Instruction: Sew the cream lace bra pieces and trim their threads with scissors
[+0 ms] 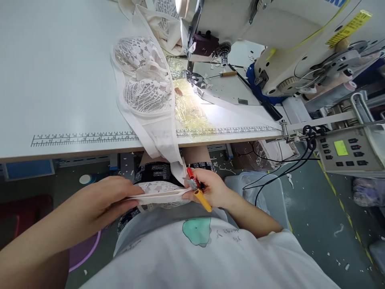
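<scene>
A white lace bra (164, 196) is stretched over my lap between both hands. My left hand (112, 196) pinches its edge at the left end, thumb below and fingers above. At the other end my right hand (212, 188) grips the band, and it also holds thread snips (198, 190) with red and yellow handles against the fabric. The snips' blades lie close to the band's edge; whether they touch a thread is too small to tell. A second white lace bra (147, 92) lies on the table, its band hanging over the front edge towards my right hand.
The sewing machine (237, 20) stands on the white table (60, 80), its lamp lighting the needle area. A printed ruler (84, 138) runs along the front edge. An awl (228, 74) and fabric scraps lie by the machine. A control box (350, 146) and a plastic bin (278, 192) are at right.
</scene>
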A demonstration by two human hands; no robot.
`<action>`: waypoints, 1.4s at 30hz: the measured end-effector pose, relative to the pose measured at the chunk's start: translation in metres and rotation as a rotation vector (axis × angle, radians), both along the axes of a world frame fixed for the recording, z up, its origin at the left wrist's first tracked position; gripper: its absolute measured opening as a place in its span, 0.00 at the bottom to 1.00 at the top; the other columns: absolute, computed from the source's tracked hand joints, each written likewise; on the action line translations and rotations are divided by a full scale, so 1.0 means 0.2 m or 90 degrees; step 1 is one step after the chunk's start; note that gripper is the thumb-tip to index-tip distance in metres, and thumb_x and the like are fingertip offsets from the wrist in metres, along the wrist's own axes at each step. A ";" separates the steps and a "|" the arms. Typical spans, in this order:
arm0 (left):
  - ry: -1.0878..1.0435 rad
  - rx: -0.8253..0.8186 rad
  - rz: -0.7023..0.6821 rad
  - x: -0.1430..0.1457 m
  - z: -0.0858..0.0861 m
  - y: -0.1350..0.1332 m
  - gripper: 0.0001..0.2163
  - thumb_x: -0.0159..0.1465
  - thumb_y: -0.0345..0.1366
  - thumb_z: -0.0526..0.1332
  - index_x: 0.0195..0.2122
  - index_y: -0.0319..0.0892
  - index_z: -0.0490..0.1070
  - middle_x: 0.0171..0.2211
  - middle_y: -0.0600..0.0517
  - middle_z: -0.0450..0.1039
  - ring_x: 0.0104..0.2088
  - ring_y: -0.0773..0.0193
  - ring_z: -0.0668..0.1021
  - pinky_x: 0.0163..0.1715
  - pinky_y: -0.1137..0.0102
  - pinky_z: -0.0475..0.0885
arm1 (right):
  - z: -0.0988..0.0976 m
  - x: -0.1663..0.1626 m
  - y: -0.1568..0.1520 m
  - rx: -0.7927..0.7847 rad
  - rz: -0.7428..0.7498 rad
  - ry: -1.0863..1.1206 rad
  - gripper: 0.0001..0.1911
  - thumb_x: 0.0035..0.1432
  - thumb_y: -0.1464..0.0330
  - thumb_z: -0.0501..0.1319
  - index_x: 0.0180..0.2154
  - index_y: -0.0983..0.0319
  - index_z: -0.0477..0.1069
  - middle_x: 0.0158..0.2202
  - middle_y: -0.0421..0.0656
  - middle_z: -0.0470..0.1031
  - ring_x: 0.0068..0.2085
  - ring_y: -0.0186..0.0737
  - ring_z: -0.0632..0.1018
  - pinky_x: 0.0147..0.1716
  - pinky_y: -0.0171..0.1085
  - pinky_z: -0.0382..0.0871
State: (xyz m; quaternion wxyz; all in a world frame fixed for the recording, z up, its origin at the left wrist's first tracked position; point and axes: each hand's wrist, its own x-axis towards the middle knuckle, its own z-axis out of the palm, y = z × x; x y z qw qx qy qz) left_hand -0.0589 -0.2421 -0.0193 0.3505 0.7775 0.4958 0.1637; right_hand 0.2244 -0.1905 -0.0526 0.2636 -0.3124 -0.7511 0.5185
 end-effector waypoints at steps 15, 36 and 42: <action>-0.389 -0.236 0.167 0.02 -0.11 0.03 0.20 0.61 0.52 0.64 0.25 0.39 0.69 0.31 0.50 0.72 0.33 0.67 0.74 0.35 0.69 0.73 | -0.02 0.02 -0.01 0.014 0.069 0.051 0.17 0.56 0.61 0.61 0.23 0.58 0.55 0.23 0.38 0.59 0.26 0.35 0.64 0.25 0.34 0.60; -0.195 0.140 0.210 0.46 -0.12 0.09 0.23 0.67 0.40 0.49 0.63 0.44 0.54 0.31 0.54 0.71 0.26 0.68 0.71 0.25 0.75 0.65 | 0.00 0.16 0.09 -0.034 -0.057 -0.111 0.25 0.52 0.46 0.64 0.32 0.62 0.73 0.25 0.40 0.66 0.27 0.36 0.68 0.28 0.36 0.64; -0.230 0.088 0.165 0.54 -0.10 0.13 0.25 0.67 0.42 0.49 0.65 0.44 0.50 0.32 0.54 0.71 0.28 0.65 0.75 0.28 0.73 0.68 | 0.13 0.03 0.13 -0.053 -0.111 0.023 0.21 0.51 0.51 0.67 0.35 0.61 0.71 0.31 0.42 0.72 0.31 0.37 0.71 0.32 0.38 0.68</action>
